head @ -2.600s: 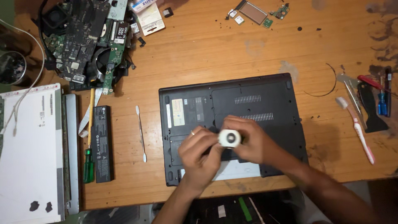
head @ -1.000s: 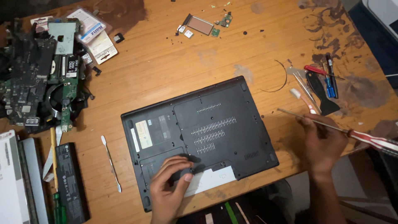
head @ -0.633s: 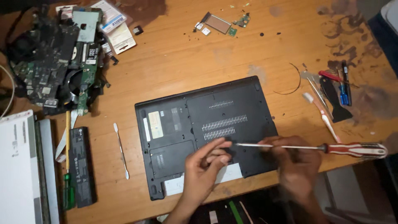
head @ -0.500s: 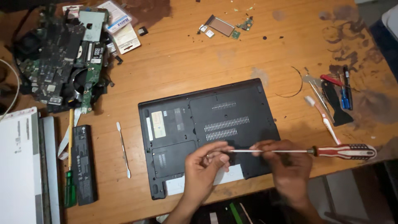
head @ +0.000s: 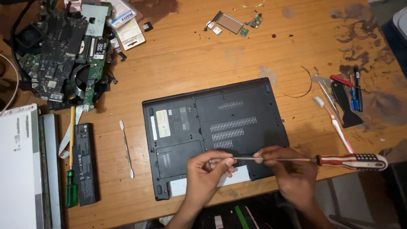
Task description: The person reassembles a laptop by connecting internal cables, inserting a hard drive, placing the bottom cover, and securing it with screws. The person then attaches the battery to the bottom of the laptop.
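A black laptop (head: 220,123) lies bottom side up on the wooden table. Over its near edge I hold a long screwdriver (head: 352,161) with a red and white handle, lying level and pointing left. My right hand (head: 290,176) grips the metal shaft near its middle. My left hand (head: 207,171) pinches the shaft's tip between fingers and thumb. The handle sticks out to the right past the table edge.
A thin metal pry tool (head: 126,148) lies left of the laptop. Further left are a black battery (head: 85,163), a green-handled screwdriver (head: 71,186) and a white panel (head: 19,169). Circuit boards (head: 63,55) pile at top left. A toothbrush (head: 335,123) and small tools (head: 349,95) lie at right.
My right hand picked the screwdriver up from the right side and brought it over the laptop's near edge. My left hand rose from the laptop and took hold of its tip.
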